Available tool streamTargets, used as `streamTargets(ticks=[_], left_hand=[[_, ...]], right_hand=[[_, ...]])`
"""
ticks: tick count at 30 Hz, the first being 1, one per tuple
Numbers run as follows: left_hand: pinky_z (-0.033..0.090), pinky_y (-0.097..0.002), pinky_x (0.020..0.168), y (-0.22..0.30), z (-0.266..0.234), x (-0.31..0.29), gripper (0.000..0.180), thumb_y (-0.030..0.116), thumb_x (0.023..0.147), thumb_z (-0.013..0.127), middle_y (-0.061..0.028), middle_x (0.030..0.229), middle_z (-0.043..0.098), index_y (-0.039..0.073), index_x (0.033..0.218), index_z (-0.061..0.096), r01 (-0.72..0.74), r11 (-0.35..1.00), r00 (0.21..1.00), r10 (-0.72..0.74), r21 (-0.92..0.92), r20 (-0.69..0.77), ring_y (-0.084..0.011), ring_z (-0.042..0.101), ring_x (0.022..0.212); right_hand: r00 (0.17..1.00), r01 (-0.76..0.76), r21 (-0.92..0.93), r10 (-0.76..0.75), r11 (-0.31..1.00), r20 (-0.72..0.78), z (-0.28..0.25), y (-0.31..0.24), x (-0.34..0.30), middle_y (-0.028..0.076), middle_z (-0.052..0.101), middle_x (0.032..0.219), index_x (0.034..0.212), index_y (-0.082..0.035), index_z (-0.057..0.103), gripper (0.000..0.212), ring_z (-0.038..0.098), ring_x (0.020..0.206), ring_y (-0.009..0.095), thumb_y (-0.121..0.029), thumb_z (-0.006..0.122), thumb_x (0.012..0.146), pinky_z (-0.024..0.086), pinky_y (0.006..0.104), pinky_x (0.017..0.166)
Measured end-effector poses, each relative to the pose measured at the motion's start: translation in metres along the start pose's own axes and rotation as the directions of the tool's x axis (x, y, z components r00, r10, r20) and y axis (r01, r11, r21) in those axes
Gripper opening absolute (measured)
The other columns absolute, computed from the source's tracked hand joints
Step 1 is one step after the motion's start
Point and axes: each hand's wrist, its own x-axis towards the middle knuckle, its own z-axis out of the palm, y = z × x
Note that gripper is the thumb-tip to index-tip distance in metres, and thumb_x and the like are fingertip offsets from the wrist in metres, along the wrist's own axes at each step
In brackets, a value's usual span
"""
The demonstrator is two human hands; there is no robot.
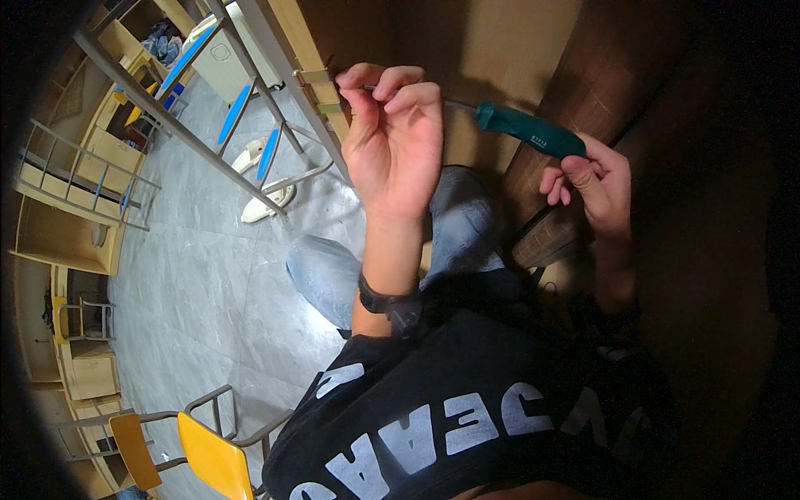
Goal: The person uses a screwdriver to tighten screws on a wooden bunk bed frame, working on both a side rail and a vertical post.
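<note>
A screwdriver with a dark green handle (533, 132) lies almost level in front of me, its thin metal shaft pointing left. My right hand (596, 179) is closed round the rear end of that handle. My left hand (393, 137), palm toward me, pinches thumb and fingers together round the far end of the shaft. The fingers cover most of the shaft there, and a small part held with it cannot be made out. Just left of those fingertips, a small metal fitting (315, 77) sits on the edge of a light wooden panel (298, 33).
Brown wooden boards (575, 100) rise close on my right, in shadow. Metal ladder rails with blue treads (237, 112) stand left, over white slippers (271, 200) on the grey floor (208, 275). Yellow chairs (212, 454) stand lower left. My bent knees (321, 271) are below my hands.
</note>
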Motion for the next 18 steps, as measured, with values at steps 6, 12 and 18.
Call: streamTargets(ticks=[6,12,18], left_hand=[[0.039,-0.0256,0.075,0.001,0.001,-0.004,0.011,0.017,0.091,0.054,0.0043,0.099,0.056,0.011,0.099,0.059,-0.004,0.993,1.0,0.001,0.12,0.028,-0.0143,0.045,0.088],[0.039,-0.0272,0.08,-0.007,0.003,0.0,0.007,0.013,0.091,0.052,0.0024,0.088,0.053,0.01,0.094,0.058,-0.06,0.994,0.998,0.056,0.087,0.042,-0.0146,0.045,0.086],[0.039,-0.028,0.079,-0.001,-0.002,0.004,0.007,0.003,0.087,0.053,0.0001,0.08,0.052,0.008,0.088,0.057,-0.067,0.998,0.996,0.067,0.008,0.061,-0.015,0.045,0.08]], right_hand=[[0.951,0.205,-0.276,-0.258,0.939,-0.17,0.005,-0.007,0.006,0.009,0.066,0.086,0.116,0.002,0.057,0.036,0.062,0.075,0.011,-0.003,0.066,0.082,0.05,0.0233,0.069],[0.866,0.323,-0.572,-0.479,0.754,-0.142,0.002,-0.004,0.013,0.007,0.066,0.098,0.117,-0.002,0.06,0.042,0.062,0.089,0.014,0.004,0.068,0.076,0.049,0.0251,0.08],[0.986,0.125,-0.087,-0.134,0.988,-0.101,0.005,-0.003,0.004,0.011,0.063,0.093,0.123,0.001,0.053,0.038,0.058,0.081,0.011,-0.012,0.057,0.087,0.047,0.022,0.073]])
